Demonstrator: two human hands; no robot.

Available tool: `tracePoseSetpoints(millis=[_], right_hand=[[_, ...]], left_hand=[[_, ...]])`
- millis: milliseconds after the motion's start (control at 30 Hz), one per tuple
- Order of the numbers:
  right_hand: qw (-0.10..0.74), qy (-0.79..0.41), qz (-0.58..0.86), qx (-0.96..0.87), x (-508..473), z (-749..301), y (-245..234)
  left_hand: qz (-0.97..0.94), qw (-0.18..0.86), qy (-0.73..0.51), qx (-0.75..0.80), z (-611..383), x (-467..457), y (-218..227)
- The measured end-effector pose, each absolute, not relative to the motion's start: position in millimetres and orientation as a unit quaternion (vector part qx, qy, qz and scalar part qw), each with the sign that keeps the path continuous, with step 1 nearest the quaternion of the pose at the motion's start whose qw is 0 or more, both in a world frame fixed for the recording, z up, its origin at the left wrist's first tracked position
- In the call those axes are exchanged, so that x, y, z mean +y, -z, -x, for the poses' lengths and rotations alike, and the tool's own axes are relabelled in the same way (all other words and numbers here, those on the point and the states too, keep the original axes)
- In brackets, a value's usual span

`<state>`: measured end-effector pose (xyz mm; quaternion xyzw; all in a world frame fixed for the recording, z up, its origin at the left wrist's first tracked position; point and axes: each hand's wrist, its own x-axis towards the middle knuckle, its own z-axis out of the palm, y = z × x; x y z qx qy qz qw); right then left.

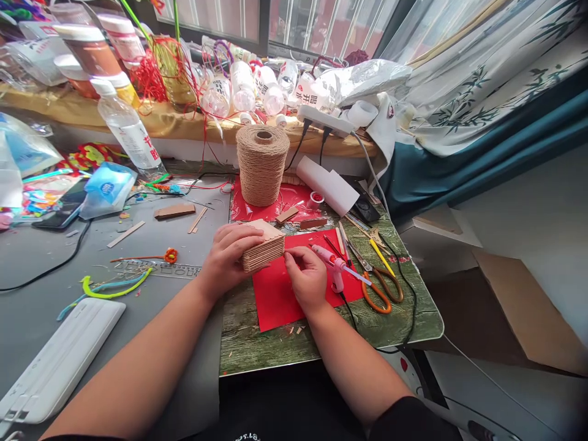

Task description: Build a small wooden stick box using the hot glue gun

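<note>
A small box-shaped piece (265,252) has rows of twine along its side and a flat tan top. My left hand (229,254) grips it from the left, fingers over the top. At its right corner, my right hand (307,275) is closed in a pinch; what lies between the fingertips is too small to make out. Beneath both is a red sheet (275,300). Just right of my right hand lies a pink glue gun (337,269) with a glue stick in its back. Behind the piece stands a large spool of twine (263,165).
Orange-handled scissors (379,288), a yellow pen (382,257) and a white paper roll (327,185) lie to the right. A white power bank (62,358), a ruler (158,268) and pipe cleaners (114,291) are on the left. Bottles and a power strip (325,120) line the sill.
</note>
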<state>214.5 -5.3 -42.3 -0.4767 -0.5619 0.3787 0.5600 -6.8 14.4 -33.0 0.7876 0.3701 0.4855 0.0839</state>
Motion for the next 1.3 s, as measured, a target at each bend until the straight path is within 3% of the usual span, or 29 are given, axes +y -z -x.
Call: tracePoseSetpoints(millis=[233,800,1300], right_hand=[[0.522,-0.454,0.492,-0.529,0.4,-216.3,45.8],[0.54,-0.546,0.454,-0.452,2.2,-213.1,45.2],[0.53,-0.474,0.486,-0.508,-2.3,-214.7,43.4]], left_hand=[[-0.803,0.107,-0.467,0.356,9.9,19.3,35.9],[-0.755,0.188,-0.508,0.371,8.6,15.8,28.0],[-0.775,0.187,-0.467,0.382,10.3,16.4,36.0]])
